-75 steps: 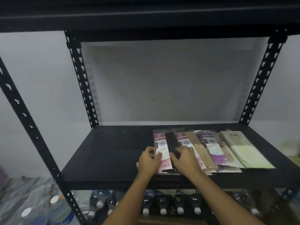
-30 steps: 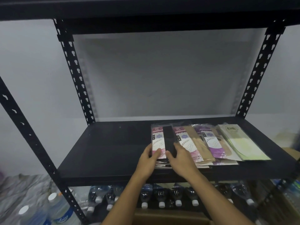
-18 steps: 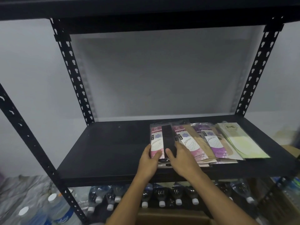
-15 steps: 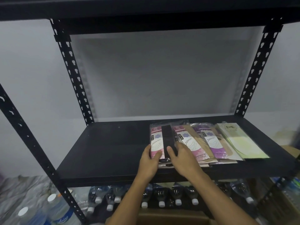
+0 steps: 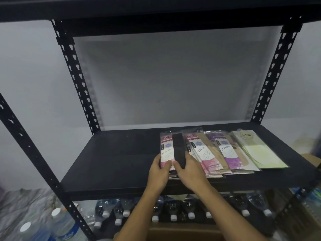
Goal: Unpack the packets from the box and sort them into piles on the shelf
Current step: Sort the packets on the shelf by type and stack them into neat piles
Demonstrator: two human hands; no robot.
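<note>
Nearest the camera, two bare forearms reach up from the bottom edge; a brown cardboard box (image 5: 184, 232) shows only as a sliver between them, its contents hidden; to the lower left stand clear water bottles (image 5: 64, 226) with white caps, and a row of dark bottles (image 5: 173, 212) with white caps lies under the shelf board; above these the black shelf (image 5: 112, 164) carries the packets on its right half, its left half bare; the left hand (image 5: 159, 173) rests at the near left corner of the leftmost pile, thumb on top of the pink packet (image 5: 166, 152) and fingers curled round its left edge, gripping it; the right hand (image 5: 190, 169) sits just beside it, thumb lying across the lower end of the black strip of that same packet and fingers pressed to its right side, so both hands clasp the top packet of this pile; several more packet edges show stacked beneath it; touching it on the right a second pink pile (image 5: 204, 153) fans out slightly, overlapped by a purple pile (image 5: 229, 153); a pale green packet (image 5: 257, 150) lies farthest right, angled outward; behind stand perforated black uprights (image 5: 76, 75) and a grey wall (image 5: 165, 80); a dark upper shelf (image 5: 156, 7) crosses the top.
</note>
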